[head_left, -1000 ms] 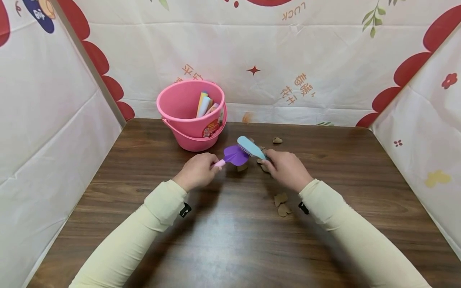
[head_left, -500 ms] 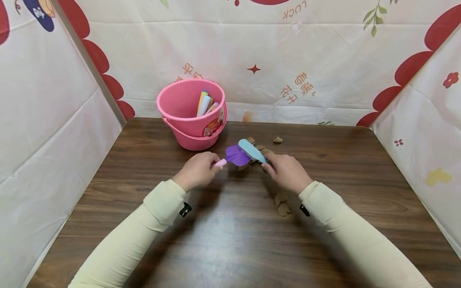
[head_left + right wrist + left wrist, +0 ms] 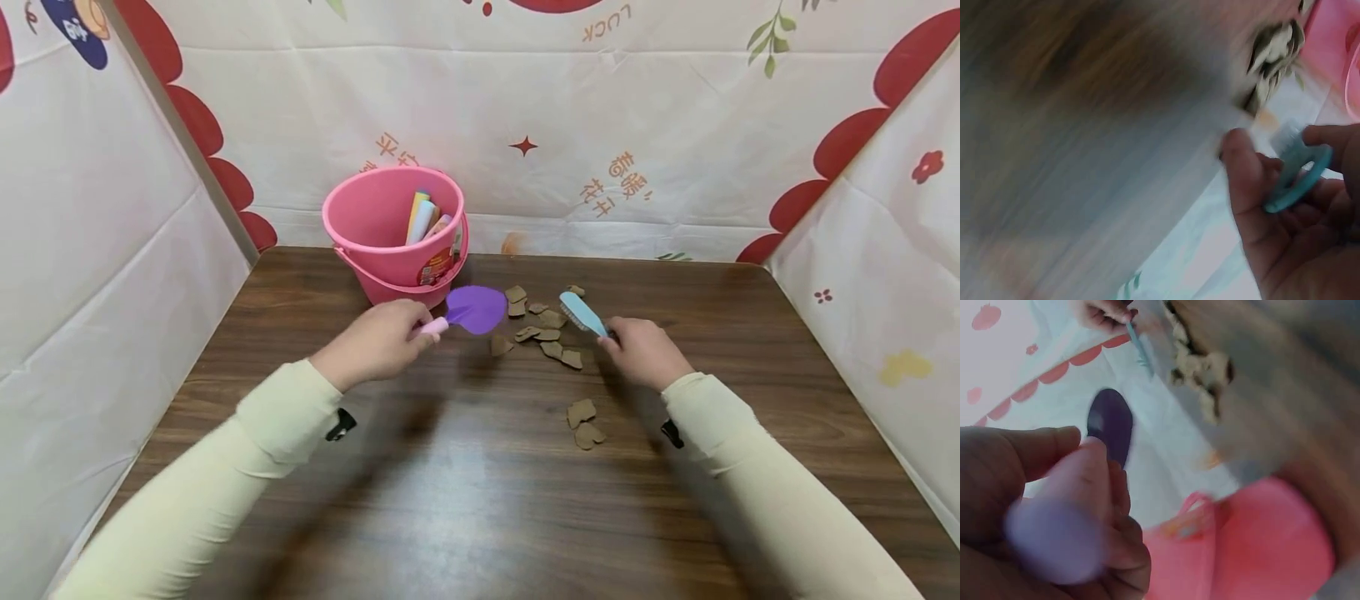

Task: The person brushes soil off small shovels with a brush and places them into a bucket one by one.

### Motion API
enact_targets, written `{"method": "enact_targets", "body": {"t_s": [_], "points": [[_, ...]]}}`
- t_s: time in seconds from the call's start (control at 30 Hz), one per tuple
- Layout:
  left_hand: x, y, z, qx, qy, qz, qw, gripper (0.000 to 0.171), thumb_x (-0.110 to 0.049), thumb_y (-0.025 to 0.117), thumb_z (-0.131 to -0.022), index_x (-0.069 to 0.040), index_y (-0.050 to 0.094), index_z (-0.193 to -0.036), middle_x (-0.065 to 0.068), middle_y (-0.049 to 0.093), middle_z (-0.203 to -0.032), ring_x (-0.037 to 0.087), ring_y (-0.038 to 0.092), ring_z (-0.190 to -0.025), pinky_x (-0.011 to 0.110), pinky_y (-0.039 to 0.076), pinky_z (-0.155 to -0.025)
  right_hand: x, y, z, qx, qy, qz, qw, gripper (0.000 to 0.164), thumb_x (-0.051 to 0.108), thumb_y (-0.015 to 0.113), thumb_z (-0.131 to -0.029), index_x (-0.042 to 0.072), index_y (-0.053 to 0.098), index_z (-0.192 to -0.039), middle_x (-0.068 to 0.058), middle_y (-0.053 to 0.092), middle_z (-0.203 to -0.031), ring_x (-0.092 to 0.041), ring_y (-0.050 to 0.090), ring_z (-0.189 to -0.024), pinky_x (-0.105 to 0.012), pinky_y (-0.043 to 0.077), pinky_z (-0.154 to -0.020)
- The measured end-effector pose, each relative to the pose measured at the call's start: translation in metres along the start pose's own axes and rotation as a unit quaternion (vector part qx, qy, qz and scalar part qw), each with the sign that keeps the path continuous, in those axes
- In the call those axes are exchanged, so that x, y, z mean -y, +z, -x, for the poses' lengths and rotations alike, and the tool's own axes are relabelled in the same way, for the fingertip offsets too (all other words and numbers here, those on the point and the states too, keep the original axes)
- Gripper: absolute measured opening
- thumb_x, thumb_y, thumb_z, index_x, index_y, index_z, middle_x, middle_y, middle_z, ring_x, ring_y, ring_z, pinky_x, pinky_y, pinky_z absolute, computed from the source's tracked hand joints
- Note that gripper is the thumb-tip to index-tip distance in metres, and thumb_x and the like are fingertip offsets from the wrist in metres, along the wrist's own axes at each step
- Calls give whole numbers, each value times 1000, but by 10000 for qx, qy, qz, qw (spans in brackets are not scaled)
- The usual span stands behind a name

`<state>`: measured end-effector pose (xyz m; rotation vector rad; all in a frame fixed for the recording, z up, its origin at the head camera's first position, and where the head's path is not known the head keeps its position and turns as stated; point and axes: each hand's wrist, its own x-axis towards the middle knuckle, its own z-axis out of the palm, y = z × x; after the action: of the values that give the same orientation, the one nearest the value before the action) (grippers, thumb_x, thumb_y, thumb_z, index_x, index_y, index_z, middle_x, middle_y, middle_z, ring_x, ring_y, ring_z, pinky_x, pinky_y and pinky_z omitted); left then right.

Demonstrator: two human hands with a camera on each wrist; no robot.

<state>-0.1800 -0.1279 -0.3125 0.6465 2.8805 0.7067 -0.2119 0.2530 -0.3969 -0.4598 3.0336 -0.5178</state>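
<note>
My left hand [image 3: 378,342] grips the pink handle of a small purple shovel [image 3: 477,309], its blade held above the table beside the bucket. In the left wrist view the pink handle [image 3: 1079,481] lies between thumb and curled fingers. Over to the right, my right hand [image 3: 647,352] holds a light blue brush [image 3: 582,314] by its handle, bristles facing down and left. The right wrist view shows the brush handle [image 3: 1300,178] in the fingers, blurred. Between the two tools several brown scraps [image 3: 551,319] lie scattered on the table. Two more scraps [image 3: 585,423] lie nearer the front.
A pink bucket [image 3: 393,225] stands at the back left, with several tube-like items [image 3: 423,218] inside and its handle hanging down in front. The brown wooden table [image 3: 465,500] is bordered by white printed cloth [image 3: 570,100] at the back and sides.
Shovel and brush have come apart: the left hand moved left and slightly up with the shovel, the right hand moved right with the brush. The scraps between them are now uncovered.
</note>
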Motion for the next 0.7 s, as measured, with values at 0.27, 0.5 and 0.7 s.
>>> {"method": "enact_targets", "body": {"t_s": [0.27, 0.5, 0.7], "points": [[-16, -104, 18, -266, -268, -591, 9975, 36, -40, 47, -103, -6, 58, -101, 9, 54, -74, 24, 50, -66, 39, 41, -64, -46, -17, 38, 59, 295, 230, 9993, 17, 15, 59, -98, -2, 57, -95, -10, 53, -78, -24, 48, -67, -40, 39, -59], [9, -163, -7, -470, -949, -1058, 9887, 46, -45, 45, -99, -3, 61, -110, 10, 59, -78, 29, 54, -75, 42, 41, -65, -65, -20, 63, -148, 448, 273, 9985, 18, 13, 61, -95, 0, 54, -86, -8, 51, -71, -23, 46, -62, -37, 37, -55], [42, -160, -31, -440, -1322, -816, 9869, 39, -39, 55, -96, -1, 63, -95, 8, 55, -74, 28, 49, -78, 39, 40, -62, -61, -17, 73, -129, 566, 248, 9980, 18, 13, 62, -95, -1, 54, -87, -8, 51, -69, -23, 46, -61, -38, 37, -54]]}}
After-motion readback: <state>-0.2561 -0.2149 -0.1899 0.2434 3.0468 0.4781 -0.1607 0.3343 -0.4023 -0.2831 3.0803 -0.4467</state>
